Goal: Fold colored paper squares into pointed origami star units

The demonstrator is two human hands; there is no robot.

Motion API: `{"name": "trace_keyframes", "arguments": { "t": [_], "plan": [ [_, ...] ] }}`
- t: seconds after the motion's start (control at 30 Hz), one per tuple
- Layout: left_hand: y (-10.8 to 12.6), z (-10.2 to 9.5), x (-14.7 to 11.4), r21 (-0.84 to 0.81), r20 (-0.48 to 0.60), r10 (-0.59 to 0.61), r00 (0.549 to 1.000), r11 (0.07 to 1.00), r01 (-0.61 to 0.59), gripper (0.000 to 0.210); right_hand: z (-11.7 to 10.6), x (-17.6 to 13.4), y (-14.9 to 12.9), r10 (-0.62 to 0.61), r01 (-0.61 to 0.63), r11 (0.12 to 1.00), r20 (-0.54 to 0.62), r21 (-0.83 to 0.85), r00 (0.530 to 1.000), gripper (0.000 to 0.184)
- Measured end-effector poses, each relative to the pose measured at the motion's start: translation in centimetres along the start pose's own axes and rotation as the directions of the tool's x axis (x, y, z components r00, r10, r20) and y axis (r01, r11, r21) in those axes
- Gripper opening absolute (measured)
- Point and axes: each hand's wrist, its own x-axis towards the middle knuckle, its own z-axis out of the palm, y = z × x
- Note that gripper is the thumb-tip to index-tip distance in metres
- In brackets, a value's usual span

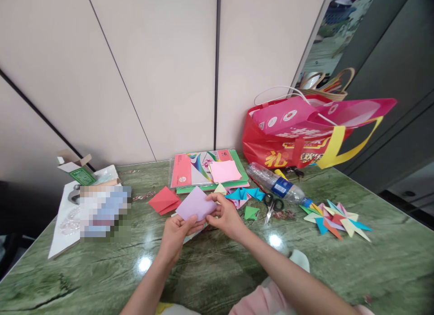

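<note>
A sheet of light purple paper is held up over the table in both my hands. My left hand pinches its lower edge, thumb on top. My right hand grips the right corner between thumb and fingers. Just left of it lies a folded red paper. Behind and to the right are folded blue paper pieces, a small green folded paper and black-handled scissors. Whatever lies directly beneath the purple paper is mostly hidden.
Pink sheets lie on a paper pack by the wall. A plastic bottle lies near a red gift bag. Colourful folded paper shapes are at right. A green-white box stands left, near a white book.
</note>
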Motion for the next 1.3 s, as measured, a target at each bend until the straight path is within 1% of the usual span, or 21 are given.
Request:
{"name": "trace_keyframes", "arguments": {
  "t": [0.03, 0.1, 0.2, 0.3, 0.4, 0.5, 0.57, 0.67, 0.73, 0.8, 0.83, 0.87, 0.9, 0.93, 0.97, 1.03, 1.07, 1.13, 1.17, 1.23, 1.3],
  "plan": [
    [0.1, 0.0, 0.0, -0.001, -0.002, 0.000, 1.000, 1.000, 0.000, 0.036, 0.0, 0.1, 0.1, -0.005, 0.005, 0.999, 0.007, 0.040, 1.000, 0.038],
    [0.3, -0.1, 0.0, -0.002, -0.004, 0.004, 1.000, 1.000, -0.004, 0.037, -0.1, 0.1, 0.2, -0.024, 0.023, 0.997, 0.015, 0.068, 1.000, 0.040],
    [0.4, -0.1, 0.1, 0.022, -0.025, 0.023, 0.999, 0.999, -0.023, 0.036, -0.1, 0.1, 0.1, -0.006, 0.005, 0.999, 0.033, 0.045, 0.999, 0.048],
    [0.4, 0.0, 0.0, 0.069, 0.000, 0.038, 0.999, 0.997, -0.038, 0.035, 0.0, -0.1, 0.0, 0.027, -0.027, 1.000, 0.017, 0.002, 1.000, 0.059],
    [0.5, 0.1, -0.2, 0.095, 0.017, 0.033, 0.999, 0.995, -0.035, 0.036, 0.1, -0.1, 0.0, 0.033, -0.033, 0.999, 0.015, 0.022, 0.999, 0.057],
    [0.7, 0.1, -0.2, 0.102, -0.014, 0.040, 0.999, 0.994, -0.039, 0.039, 0.1, 0.0, 0.0, 0.050, -0.054, 0.996, 0.050, 0.071, 0.997, 0.058],
    [0.8, 0.1, -0.2, 0.112, -0.020, 0.047, 0.999, 0.993, -0.045, 0.039, -0.1, 0.0, 0.0, 0.044, -0.047, 0.998, 0.058, 0.046, 0.997, 0.061],
    [1.2, -0.1, -0.2, 0.110, -0.020, 0.065, 0.998, 0.992, -0.062, 0.035, -0.6, 0.3, 0.4, 0.023, -0.020, 0.999, 0.054, -0.048, 0.998, 0.063],
    [1.4, -0.4, -0.1, 0.110, -0.036, 0.085, 0.996, 0.991, -0.081, 0.033, -1.1, 0.6, 0.7, 0.042, -0.041, 0.997, 0.016, -0.062, 0.999, 0.058],
    [1.6, -0.6, -0.1, 0.164, -0.037, 0.088, 0.995, 0.983, -0.080, 0.029, -1.6, 0.9, 0.8, 0.043, -0.046, 0.998, -0.059, -0.036, 0.997, 0.048],
    [1.5, -0.7, -0.1, 0.217, -0.010, 0.068, 0.998, 0.974, -0.065, 0.027, -1.7, 1.0, 0.7, 0.017, -0.022, 0.999, -0.126, -0.040, 0.992, 0.039],
    [1.4, -0.8, -0.1, 0.280, 0.040, 0.032, 0.999, 0.959, -0.042, 0.025, -1.8, 1.0, 0.5, -0.018, 0.011, 0.999, -0.182, -0.043, 0.983, 0.030],
    [1.2, -0.8, -0.2, 0.344, 0.105, -0.013, 0.994, 0.939, -0.025, 0.022, -1.8, 1.0, 0.2, -0.052, 0.043, 0.998, -0.217, -0.048, 0.975, 0.024],
    [1.0, -0.7, -0.2, 0.403, 0.177, -0.067, 0.982, 0.915, -0.010, 0.020, -1.8, 0.9, -0.1, -0.082, 0.072, 0.996, -0.227, -0.055, 0.970, 0.020],
    [0.7, -0.7, -0.3, 0.447, 0.240, -0.115, 0.964, 0.895, -0.005, 0.019, -1.6, 0.7, -0.4, -0.105, 0.093, 0.993, -0.203, -0.071, 0.973, 0.019],
    [0.3, -0.6, -0.4, 0.502, 0.312, -0.186, 0.932, 0.865, 0.005, 0.019, -1.2, 0.2, -0.9, -0.150, 0.141, 0.984, -0.080, -0.108, 0.985, 0.021],
    [0.2, -0.6, -0.5, 0.518, 0.325, -0.208, 0.922, 0.855, 0.010, 0.019, -0.9, 0.0, -1.1, -0.155, 0.155, 0.979, 0.012, -0.130, 0.988, 0.024],
    [0.1, -0.6, -0.5, 0.531, 0.329, -0.232, 0.915, 0.847, 0.023, 0.018, -0.5, -0.3, -1.2, -0.143, 0.164, 0.974, 0.138, -0.155, 0.980, 0.028],
    [0.1, -0.7, -0.5, 0.530, 0.326, -0.229, 0.917, 0.848, 0.023, 0.018, -0.4, -0.4, -1.1, -0.134, 0.164, 0.972, 0.176, -0.169, 0.975, 0.026],
    [0.2, -0.7, -0.4, 0.509, 0.312, -0.204, 0.928, 0.861, 0.018, 0.018, -0.3, -0.4, -1.0, -0.128, 0.167, 0.966, 0.196, -0.196, 0.972, 0.018],
    [0.4, -0.8, -0.2, 0.465, 0.294, -0.161, 0.942, 0.885, 0.006, 0.019, -0.4, -0.3, -0.9, -0.136, 0.168, 0.962, 0.158, -0.213, 0.978, 0.013]
  ]
}}
